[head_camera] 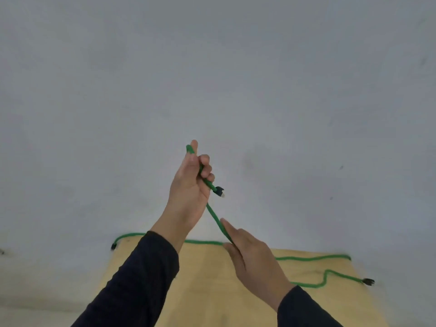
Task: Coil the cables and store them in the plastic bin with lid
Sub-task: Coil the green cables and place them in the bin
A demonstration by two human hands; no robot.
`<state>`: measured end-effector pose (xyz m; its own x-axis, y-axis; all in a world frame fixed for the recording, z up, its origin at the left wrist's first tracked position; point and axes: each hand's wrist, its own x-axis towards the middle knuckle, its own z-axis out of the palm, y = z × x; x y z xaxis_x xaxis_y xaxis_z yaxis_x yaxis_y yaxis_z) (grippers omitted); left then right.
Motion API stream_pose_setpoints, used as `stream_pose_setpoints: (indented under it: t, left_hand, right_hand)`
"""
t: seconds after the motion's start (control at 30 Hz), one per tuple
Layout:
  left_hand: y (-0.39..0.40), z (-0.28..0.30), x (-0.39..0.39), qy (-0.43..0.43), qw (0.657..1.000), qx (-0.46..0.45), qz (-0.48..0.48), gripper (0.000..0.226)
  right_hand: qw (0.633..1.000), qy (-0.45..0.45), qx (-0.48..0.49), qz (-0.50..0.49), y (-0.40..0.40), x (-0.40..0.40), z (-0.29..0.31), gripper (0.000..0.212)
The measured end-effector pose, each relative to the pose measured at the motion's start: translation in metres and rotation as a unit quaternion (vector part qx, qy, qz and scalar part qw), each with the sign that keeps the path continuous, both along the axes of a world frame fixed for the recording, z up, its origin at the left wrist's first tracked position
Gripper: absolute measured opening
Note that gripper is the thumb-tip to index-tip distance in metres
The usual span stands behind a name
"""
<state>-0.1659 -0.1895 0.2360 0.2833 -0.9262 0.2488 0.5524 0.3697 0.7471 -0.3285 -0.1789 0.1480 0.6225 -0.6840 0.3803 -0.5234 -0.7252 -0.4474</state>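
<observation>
My left hand (190,185) is raised above the table and closed around a green cable (215,217). The cable bends over my forefinger, and its dark plug (220,191) sticks out below my fingers. The cable runs down to my right hand (252,258), which pinches it between thumb and fingers just above the table's far edge. More green cable (313,257) lies along the far edge of the table, with dark plugs at the left corner (114,246) and at the right (368,281). No plastic bin is in view.
A light wooden table (203,291) fills the lower middle, its far edge against a plain grey wall (212,79). My dark sleeves cover part of the tabletop.
</observation>
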Motion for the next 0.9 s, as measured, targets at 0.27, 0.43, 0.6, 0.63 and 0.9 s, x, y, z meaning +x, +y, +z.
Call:
stream_pose_setpoints:
  t: [0.27,0.43,0.6,0.63,0.9]
  left_hand:
    - [0.039,-0.022,-0.059,-0.386,0.921,0.040,-0.034,0.038]
    - [0.066,-0.018,-0.083,-0.280,0.952,0.020,-0.123,0.041]
    - [0.067,0.005,-0.077,-0.129,0.969,0.014,-0.209,0.046]
    - [0.066,0.008,-0.073,-0.117,0.969,0.018,-0.216,0.045]
    - [0.050,0.035,-0.054,0.062,0.971,-0.042,-0.226,0.045]
  right_hand:
    - [0.989,0.003,-0.141,0.053,-0.016,-0.059,0.108,0.022]
    - [0.993,-0.081,0.043,0.070,-0.034,-0.067,0.157,0.024]
    - [0.957,-0.216,0.158,0.108,-0.043,-0.057,0.151,0.019]
    - [0.952,-0.233,0.163,0.109,-0.045,-0.053,0.147,0.018]
    - [0.922,-0.317,0.215,0.049,-0.044,-0.023,0.122,0.029]
